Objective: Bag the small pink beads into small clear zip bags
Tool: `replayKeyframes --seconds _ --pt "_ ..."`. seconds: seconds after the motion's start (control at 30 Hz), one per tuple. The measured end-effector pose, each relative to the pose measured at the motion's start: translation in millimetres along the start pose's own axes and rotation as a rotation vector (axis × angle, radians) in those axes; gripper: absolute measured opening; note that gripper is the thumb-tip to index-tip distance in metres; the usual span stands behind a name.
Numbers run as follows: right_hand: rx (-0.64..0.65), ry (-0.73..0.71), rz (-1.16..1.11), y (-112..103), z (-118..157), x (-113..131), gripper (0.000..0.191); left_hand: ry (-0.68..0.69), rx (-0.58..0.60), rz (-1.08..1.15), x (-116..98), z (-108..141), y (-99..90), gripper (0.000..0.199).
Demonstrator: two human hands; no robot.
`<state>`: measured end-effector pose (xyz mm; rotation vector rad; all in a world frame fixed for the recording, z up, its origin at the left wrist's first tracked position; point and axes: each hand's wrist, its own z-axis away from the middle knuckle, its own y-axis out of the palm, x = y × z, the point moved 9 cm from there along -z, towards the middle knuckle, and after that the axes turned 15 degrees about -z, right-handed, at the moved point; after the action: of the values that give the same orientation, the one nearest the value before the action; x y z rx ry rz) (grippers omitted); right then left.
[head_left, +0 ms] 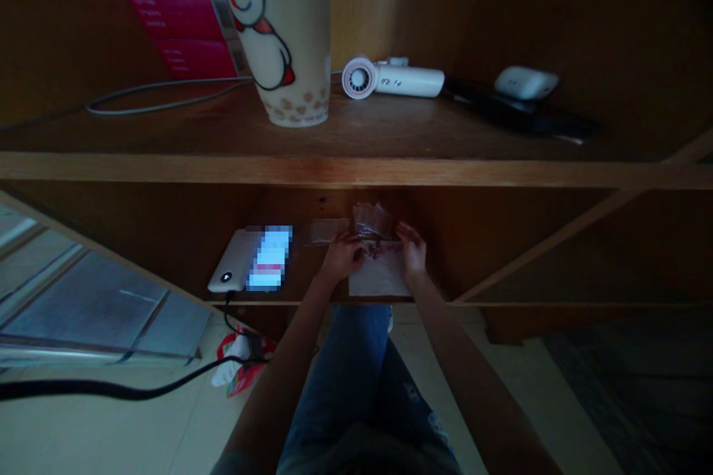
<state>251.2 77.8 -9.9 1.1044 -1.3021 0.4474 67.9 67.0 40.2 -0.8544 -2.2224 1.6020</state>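
Note:
On the lower shelf lies a white sheet (pixel 379 274) with small reddish pieces (pixel 377 249) near its top edge. My left hand (pixel 344 255) rests at the sheet's left side, its fingers bent together by the pieces; whatever they pinch is too small to make out. Along the right edge of the sheet is my right hand (pixel 412 246), with its fingers apart and nothing visible between them. Clear plastic bags (pixel 372 220) sit just behind the sheet, between the hands. Another flat clear bag (pixel 327 231) lies behind my left hand.
A power bank (pixel 231 263) and a lit phone (pixel 271 258) lie to the left, with a cable hanging down. The upper shelf edge (pixel 356 171) overhangs, bearing a tall drink cup (pixel 298 52), a white handheld fan (pixel 406 81) and a white case (pixel 525 82).

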Motion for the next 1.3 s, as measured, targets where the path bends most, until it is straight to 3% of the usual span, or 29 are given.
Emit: replayKeyframes --seconds 0.17,0.3,0.47,0.63,0.9,1.3 --pt "0.040 0.061 0.026 -10 -6 7 0.031 -0.033 0.022 0.027 0 0 -3.4 0.018" --pt "0.141 -0.061 0.148 -18 0 24 0.029 -0.078 -0.030 0.104 6 0 -7.9 0.020" --pt "0.182 -0.124 0.281 -27 7 30 0.029 -0.334 -0.260 0.174 38 8 -22.0 0.028" --pt "0.205 -0.163 0.308 -24 7 28 0.026 -0.515 -0.311 0.059 53 17 -26.2 0.036" --pt "0.187 -0.167 0.334 -24 10 32 0.024 -0.495 -0.186 -0.027 50 13 -12.9 0.030" --pt "0.172 -0.134 0.331 -25 9 32 0.024 -0.481 -0.178 -0.018 48 12 -12.2 0.028"
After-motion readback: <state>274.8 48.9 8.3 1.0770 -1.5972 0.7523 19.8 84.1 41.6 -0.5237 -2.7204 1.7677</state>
